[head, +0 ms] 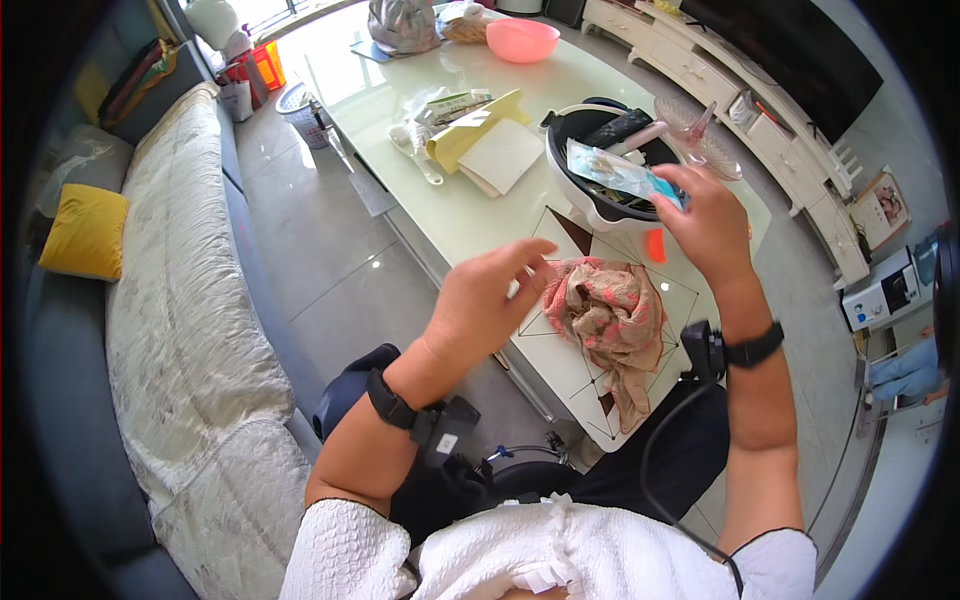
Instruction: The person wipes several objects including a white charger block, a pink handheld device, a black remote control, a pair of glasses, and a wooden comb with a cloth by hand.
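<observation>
My right hand (705,217) grips the end of a flat blue-and-white printed packet (616,172) between thumb and fingers. The packet lies across the top of a black-lined white basin (564,193), above other items inside, among them a black object (619,129) and a pale pink one (643,138). Beside a crumpled brown and pink scarf-like cloth (611,307), my left hand (491,296) hovers with fingers curved and apart. It appears to hold nothing. Whether its fingertips touch the cloth, I cannot tell.
On the glossy table (480,225) lie a yellow folder (469,139), a pale square sheet (502,156) and a white brush (416,150). A ribbed glass dish (701,139) stands beyond the basin. Farther off is a pink bowl (523,40). A covered sofa (195,337) runs along the left.
</observation>
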`<state>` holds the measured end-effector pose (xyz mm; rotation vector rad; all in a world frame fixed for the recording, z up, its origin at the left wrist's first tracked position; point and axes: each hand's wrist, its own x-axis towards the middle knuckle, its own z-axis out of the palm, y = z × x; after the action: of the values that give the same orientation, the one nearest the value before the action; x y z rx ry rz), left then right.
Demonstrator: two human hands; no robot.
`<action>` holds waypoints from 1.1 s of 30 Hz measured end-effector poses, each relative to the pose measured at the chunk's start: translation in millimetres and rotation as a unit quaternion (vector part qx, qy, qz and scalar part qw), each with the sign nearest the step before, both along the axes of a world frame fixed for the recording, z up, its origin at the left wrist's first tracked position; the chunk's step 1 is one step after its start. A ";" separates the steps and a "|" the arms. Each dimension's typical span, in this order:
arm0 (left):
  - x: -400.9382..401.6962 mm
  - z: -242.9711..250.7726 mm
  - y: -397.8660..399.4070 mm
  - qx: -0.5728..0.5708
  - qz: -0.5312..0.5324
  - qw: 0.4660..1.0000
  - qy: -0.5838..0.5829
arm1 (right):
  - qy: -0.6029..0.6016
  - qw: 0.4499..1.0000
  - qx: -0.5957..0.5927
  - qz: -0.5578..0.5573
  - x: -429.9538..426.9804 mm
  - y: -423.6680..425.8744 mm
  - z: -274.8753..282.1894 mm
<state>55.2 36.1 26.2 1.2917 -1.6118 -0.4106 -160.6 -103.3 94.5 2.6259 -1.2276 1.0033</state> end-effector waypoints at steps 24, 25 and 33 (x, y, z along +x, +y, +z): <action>45.4 -26.3 -147.5 0.332 0.291 0.873 -0.208 | -0.096 0.957 0.257 0.093 -15.4 60.9 -59.4; 45.1 -26.7 -146.5 0.332 0.292 0.872 -0.210 | -0.084 0.963 0.241 0.091 -15.3 61.5 -59.6; 51.5 -33.4 -121.1 0.226 0.260 0.938 -0.032 | -0.068 0.967 0.229 0.086 -13.4 62.3 -60.8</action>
<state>106.7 -85.1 -7.2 2.0302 -1.1898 -0.4200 -174.0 -41.0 33.7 3.1044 -1.4301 1.0457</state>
